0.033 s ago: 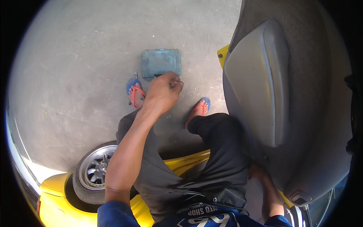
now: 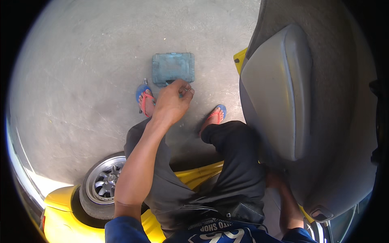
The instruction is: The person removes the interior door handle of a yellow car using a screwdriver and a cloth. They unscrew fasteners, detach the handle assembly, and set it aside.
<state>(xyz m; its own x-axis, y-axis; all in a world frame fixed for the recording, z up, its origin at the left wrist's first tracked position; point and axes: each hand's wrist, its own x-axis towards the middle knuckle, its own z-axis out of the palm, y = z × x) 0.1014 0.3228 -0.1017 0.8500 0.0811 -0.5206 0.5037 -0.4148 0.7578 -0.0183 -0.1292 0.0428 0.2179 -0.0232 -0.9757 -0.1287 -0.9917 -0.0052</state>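
Observation:
My left hand (image 2: 174,101) is raised in front of my knees, fingers curled round something small that I cannot make out. Beyond it a dusty teal hard case (image 2: 173,65) lies on the concrete floor (image 2: 89,73), partly covered by the fingers in this view. My right hand (image 2: 274,178) hangs low beside my right thigh, at the lower part of the car door's interior panel (image 2: 300,178); its fingers are in shadow and hidden. My feet are in blue and pink flip-flops (image 2: 146,99).
The open door with a padded grey armrest (image 2: 275,93) fills the right side. At the lower left, a tyre with a silver multi-spoke wheel (image 2: 106,182) is beside yellow car bodywork (image 2: 65,214). A yellow edge (image 2: 240,60) shows past the door.
My left hand has shifted slightly to the left. My right hand has moved slightly up. The case and feet look unchanged.

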